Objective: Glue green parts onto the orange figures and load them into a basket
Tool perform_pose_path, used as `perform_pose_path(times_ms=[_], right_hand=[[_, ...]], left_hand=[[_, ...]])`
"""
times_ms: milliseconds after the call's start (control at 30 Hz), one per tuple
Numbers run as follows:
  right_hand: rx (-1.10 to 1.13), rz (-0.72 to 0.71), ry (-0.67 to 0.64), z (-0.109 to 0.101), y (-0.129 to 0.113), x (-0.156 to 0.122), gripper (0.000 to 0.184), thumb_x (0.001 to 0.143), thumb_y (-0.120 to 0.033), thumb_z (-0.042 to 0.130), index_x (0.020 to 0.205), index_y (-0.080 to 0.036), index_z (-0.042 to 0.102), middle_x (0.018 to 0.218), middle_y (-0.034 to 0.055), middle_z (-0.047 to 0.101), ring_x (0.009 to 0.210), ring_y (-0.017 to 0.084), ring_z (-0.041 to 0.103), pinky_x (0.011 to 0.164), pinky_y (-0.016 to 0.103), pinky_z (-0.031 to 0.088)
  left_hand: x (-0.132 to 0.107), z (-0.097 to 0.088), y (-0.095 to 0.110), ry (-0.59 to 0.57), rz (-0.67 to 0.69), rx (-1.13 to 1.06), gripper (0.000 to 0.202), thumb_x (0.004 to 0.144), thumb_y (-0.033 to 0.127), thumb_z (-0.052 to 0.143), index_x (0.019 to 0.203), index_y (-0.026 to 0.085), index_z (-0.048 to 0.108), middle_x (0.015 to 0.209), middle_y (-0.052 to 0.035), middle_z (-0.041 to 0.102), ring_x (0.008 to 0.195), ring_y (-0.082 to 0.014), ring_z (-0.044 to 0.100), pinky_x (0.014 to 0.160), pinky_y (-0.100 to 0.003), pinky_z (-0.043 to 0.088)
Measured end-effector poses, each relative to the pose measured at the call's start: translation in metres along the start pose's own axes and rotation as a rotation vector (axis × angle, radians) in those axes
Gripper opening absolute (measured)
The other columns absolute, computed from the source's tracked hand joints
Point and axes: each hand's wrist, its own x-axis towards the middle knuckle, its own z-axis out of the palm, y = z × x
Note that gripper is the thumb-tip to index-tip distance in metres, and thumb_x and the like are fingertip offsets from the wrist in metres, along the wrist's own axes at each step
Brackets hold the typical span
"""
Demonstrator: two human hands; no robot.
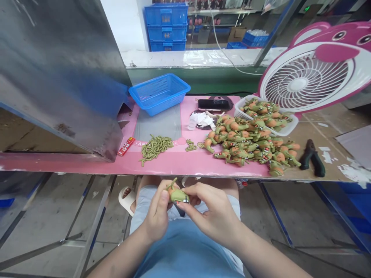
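Over my lap, just below the table's front edge, I hold a small green and orange toy figure (179, 195) between both hands. My left hand (158, 212) is closed around its orange end, where a thin green piece sticks up. The fingers and thumb of my right hand (213, 208) pinch the green head end, near a white and red mouth. On the table ahead lies a loose pile of small green toy parts (158, 148), with a smaller cluster of green parts (190, 145) beside it. To the right is a large heap of similar toy figures (246, 141).
A white basket (285, 130) of figures stands behind the heap, near a pink fan (307, 73). Black-handled pliers (312, 160) lie at right. A blue basket (159, 94), phone (213, 104), crumpled tissue (203, 120) and red packet (126, 146) are also there. A metal housing (66, 77) blocks the left.
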Motion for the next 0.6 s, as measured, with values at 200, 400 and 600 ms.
perform_pose_path(times_ms=[200, 400, 600], right_hand=[[-0.012, 0.016, -0.015, -0.0005, 0.0007, -0.0011, 0.01, 0.076, -0.018, 0.062, 0.081, -0.011, 0.056, 0.064, -0.0009, 0.056, 0.055, 0.007, 0.05, 0.052, 0.018, 0.041], [0.015, 0.019, -0.02, -0.0023, 0.0031, -0.001, 0.012, 0.075, -0.018, 0.063, 0.083, -0.011, 0.057, 0.066, -0.0008, 0.058, 0.056, 0.006, 0.052, 0.052, 0.016, 0.041], [0.073, 0.032, -0.032, -0.0066, 0.0031, -0.0001, 0.013, 0.074, -0.016, 0.064, 0.084, -0.011, 0.057, 0.067, -0.0005, 0.059, 0.056, 0.005, 0.054, 0.052, 0.013, 0.043]], left_hand=[[-0.0019, -0.0003, -0.0019, 0.009, -0.023, 0.029, 0.044, 0.084, 0.057, 0.036, 0.088, 0.015, 0.048, 0.07, -0.0025, 0.043, 0.062, -0.0138, 0.041, 0.055, -0.024, 0.034], [0.0015, 0.0028, 0.0044, 0.009, -0.011, 0.023, 0.044, 0.084, 0.057, 0.037, 0.083, 0.015, 0.05, 0.069, -0.0025, 0.046, 0.062, -0.0138, 0.041, 0.057, -0.024, 0.034], [0.0008, -0.0015, 0.0069, -0.075, 0.073, -0.069, 0.043, 0.086, 0.054, 0.034, 0.092, 0.016, 0.053, 0.076, -0.0037, 0.054, 0.067, -0.015, 0.047, 0.064, -0.024, 0.037]])
